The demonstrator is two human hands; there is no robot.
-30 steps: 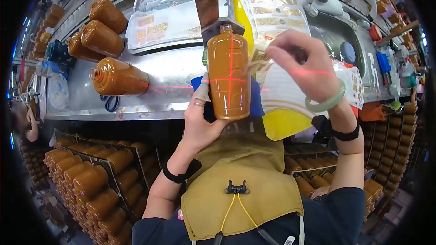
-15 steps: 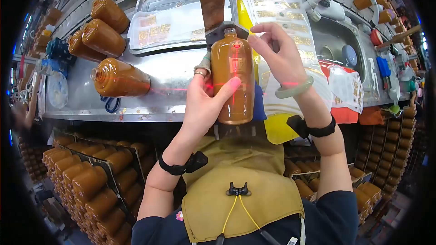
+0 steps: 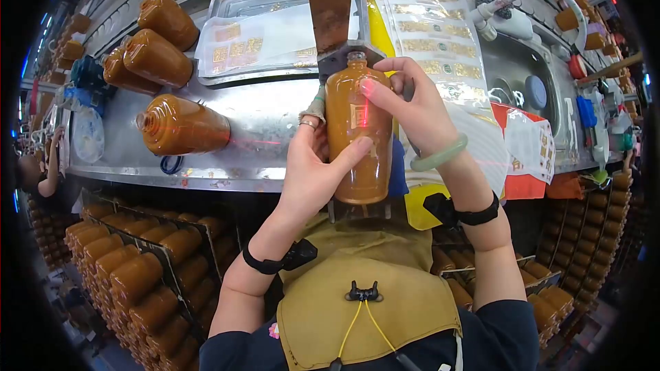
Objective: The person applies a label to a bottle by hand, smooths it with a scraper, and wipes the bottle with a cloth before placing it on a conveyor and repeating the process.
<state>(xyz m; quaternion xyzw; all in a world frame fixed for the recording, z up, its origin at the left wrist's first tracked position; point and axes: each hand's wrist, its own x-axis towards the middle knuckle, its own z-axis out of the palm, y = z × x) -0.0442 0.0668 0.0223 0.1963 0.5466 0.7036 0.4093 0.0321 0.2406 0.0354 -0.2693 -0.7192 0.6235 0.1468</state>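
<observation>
**Two hands clasp an amber glazed bottle (image 3: 356, 144) above a steel counter (image 3: 268, 113).**
Left hand (image 3: 313, 175) wraps the body and right hand (image 3: 407, 106) closes round the shoulder. The bottle looks heavy, slick and breakable, so it is best gripped mid-body.

My left hand (image 3: 313, 172) wore a thin ring (image 3: 307, 123) on one finger and a black strap (image 3: 275, 261) with a small buckle at the wrist. My right hand (image 3: 412, 106) had a pale green bangle (image 3: 440, 156) at the wrist, with a second black band (image 3: 467, 211) further up the forearm. A mustard-khaki apron (image 3: 364, 282) covered my chest over a dark navy short-sleeved shirt (image 3: 495, 336). A black clip (image 3: 363, 293) on the apron held two yellow cables (image 3: 350, 326) that ran downward.
</observation>
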